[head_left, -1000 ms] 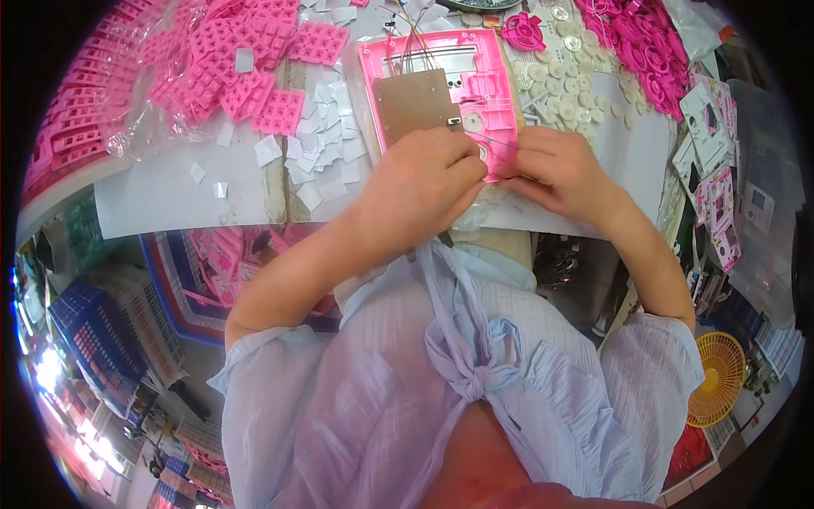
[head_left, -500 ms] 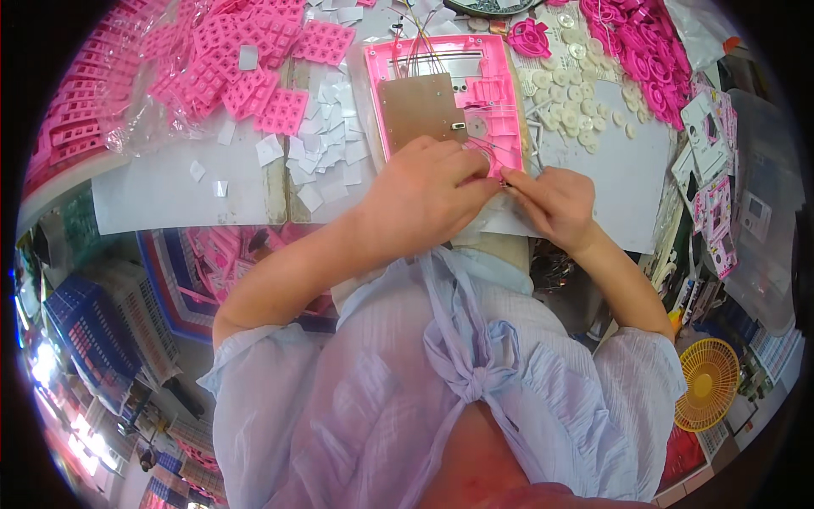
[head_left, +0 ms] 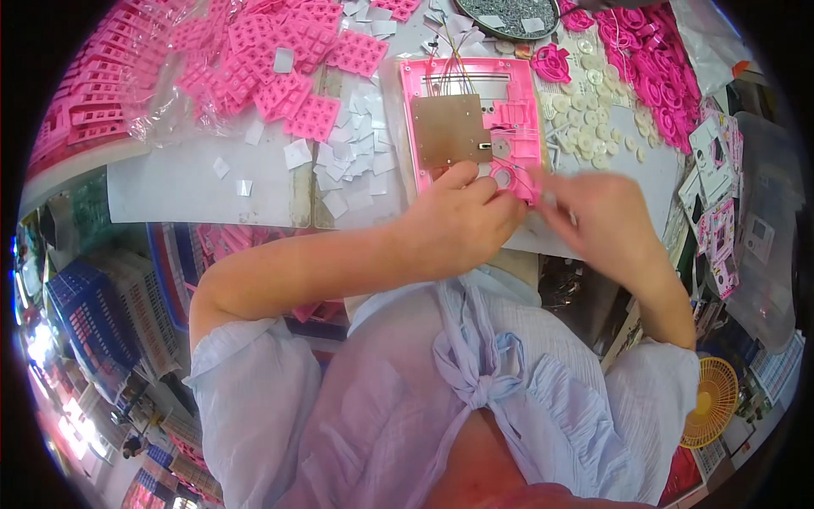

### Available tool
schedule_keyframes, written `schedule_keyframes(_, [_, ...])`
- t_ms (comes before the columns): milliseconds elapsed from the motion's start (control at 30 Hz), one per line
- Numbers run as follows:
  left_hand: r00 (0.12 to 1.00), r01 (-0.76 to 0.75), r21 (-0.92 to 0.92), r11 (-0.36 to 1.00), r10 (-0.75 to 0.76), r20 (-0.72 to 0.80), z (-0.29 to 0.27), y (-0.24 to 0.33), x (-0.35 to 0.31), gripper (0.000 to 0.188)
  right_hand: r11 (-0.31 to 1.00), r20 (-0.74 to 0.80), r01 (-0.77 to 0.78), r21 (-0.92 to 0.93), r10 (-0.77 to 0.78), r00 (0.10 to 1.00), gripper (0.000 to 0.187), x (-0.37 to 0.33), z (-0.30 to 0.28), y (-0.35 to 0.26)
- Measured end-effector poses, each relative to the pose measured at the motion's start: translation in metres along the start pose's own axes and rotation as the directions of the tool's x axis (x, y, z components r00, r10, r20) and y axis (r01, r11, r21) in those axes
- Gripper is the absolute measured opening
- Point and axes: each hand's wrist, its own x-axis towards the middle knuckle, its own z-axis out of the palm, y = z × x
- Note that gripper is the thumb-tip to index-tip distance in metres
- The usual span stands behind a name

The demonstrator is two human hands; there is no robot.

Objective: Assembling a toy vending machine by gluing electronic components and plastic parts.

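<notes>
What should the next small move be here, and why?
Perhaps steady the pink casing with the left hand: it lies over the near edge, while the right hand, too blurred to show whether it holds anything, is by the near right corner.

One pink casing [head_left: 517, 114], one brown board [head_left: 451, 127], one round tray [head_left: 509, 38] and dozens of cream discs [head_left: 586, 137] are counted.

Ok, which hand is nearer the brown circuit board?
Left. The left hand is at the lower edge of the circuit board; the right hand is farther, by the pink housing's lower-right corner.
</notes>
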Motion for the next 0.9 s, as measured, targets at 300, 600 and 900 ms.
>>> schedule_keyframes(300, [0.792,0.431,-0.27,0.861,-0.504,-0.344,-0.017,-0.097,0.026,0.018,0.975,-0.326,-0.172,0.14,0.209,0.922,0.028,0.13,0.033,0.021])
schedule_keyframes(600, [0.756,0.559,-0.233,0.795,-0.605,-0.249,-0.009,-0.112,0.032,0.023,0.86,-0.388,-0.078,0.504,0.306,0.869,0.026,0.122,0.041,0.019])
schedule_keyframes(900, [0.722,0.51,-0.356,0.784,-0.614,-0.318,0.001,-0.116,0.037,0.014,0.952,-0.407,0.305,0.003,-0.277,0.87,0.011,0.098,0.046,0.017])
